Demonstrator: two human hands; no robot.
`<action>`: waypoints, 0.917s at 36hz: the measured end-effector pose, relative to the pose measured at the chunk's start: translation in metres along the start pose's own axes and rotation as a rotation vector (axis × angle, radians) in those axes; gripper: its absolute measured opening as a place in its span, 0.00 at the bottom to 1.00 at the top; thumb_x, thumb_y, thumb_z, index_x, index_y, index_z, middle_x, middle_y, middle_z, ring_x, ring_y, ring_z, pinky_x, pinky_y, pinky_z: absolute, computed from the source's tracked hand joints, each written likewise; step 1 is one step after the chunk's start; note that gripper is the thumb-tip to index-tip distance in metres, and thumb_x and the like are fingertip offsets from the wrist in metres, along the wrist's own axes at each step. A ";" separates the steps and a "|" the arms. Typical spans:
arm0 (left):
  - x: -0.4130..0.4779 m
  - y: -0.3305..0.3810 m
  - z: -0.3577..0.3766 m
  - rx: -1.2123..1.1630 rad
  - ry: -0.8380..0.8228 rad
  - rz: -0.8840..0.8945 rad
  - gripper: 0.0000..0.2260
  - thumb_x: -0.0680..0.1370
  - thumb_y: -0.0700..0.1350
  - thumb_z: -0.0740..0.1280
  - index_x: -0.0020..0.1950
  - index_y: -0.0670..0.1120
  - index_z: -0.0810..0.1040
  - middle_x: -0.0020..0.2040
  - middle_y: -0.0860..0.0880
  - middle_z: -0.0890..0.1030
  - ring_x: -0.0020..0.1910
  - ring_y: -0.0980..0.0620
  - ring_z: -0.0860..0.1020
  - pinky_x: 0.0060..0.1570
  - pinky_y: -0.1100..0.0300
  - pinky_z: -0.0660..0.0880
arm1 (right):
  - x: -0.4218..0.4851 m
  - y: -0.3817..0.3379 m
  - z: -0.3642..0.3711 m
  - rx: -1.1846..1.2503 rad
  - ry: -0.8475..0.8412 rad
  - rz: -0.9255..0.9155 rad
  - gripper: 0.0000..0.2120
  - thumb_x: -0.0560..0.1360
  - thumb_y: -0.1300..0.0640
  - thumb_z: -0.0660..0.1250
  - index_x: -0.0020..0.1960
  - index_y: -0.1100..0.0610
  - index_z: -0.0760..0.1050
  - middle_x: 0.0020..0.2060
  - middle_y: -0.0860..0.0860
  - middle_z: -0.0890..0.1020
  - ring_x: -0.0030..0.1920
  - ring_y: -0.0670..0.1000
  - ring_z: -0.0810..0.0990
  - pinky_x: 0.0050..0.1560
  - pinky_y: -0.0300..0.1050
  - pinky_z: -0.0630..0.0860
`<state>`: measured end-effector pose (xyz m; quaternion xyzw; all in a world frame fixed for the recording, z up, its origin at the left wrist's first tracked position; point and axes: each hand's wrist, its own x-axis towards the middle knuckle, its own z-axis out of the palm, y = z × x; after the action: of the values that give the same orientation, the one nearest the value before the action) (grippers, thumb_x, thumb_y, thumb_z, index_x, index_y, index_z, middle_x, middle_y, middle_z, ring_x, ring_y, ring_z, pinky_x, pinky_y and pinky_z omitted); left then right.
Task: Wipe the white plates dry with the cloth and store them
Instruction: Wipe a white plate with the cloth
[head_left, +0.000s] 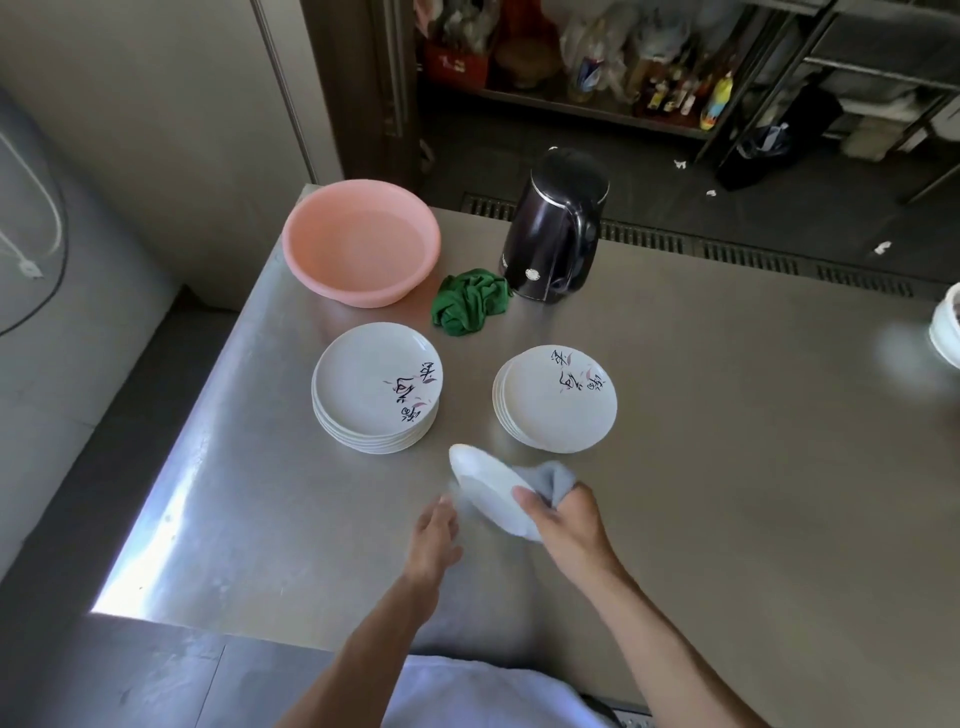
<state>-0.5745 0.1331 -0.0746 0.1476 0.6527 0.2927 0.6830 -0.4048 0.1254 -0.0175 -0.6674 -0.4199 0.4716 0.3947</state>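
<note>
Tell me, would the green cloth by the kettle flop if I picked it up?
Probably floppy: the green cloth lies crumpled in soft folds. It likely feels light, being small beside the kettle. Pushed, it would probably bunch up, not roll.

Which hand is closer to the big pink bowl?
Left. The left hand is on the near side of the pink bowl, almost in line; the right hand, gripping a plate and cloth, sits farther right.
</note>
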 end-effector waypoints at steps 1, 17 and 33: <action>-0.002 0.000 -0.002 0.006 -0.024 -0.003 0.13 0.86 0.53 0.58 0.59 0.47 0.78 0.55 0.48 0.80 0.54 0.50 0.78 0.57 0.52 0.74 | 0.001 -0.002 -0.004 0.094 0.013 0.026 0.07 0.73 0.54 0.72 0.45 0.50 0.74 0.34 0.37 0.79 0.32 0.39 0.74 0.30 0.34 0.70; -0.013 -0.005 -0.017 -0.072 -0.174 0.016 0.10 0.85 0.49 0.63 0.44 0.48 0.71 0.38 0.49 0.76 0.35 0.52 0.76 0.33 0.59 0.76 | 0.000 0.035 0.007 -0.211 0.353 0.129 0.11 0.84 0.55 0.57 0.62 0.50 0.75 0.58 0.45 0.78 0.57 0.50 0.77 0.53 0.42 0.70; -0.009 -0.013 -0.012 -0.120 -0.134 -0.037 0.08 0.85 0.47 0.62 0.47 0.46 0.74 0.36 0.49 0.81 0.34 0.52 0.81 0.31 0.59 0.78 | -0.036 0.083 0.019 -1.007 -0.369 -0.154 0.29 0.85 0.50 0.49 0.81 0.57 0.40 0.78 0.49 0.37 0.79 0.48 0.35 0.77 0.44 0.33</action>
<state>-0.5834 0.1157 -0.0761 0.1135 0.5895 0.3080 0.7381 -0.4149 0.0662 -0.0875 -0.6474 -0.7040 0.2911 -0.0211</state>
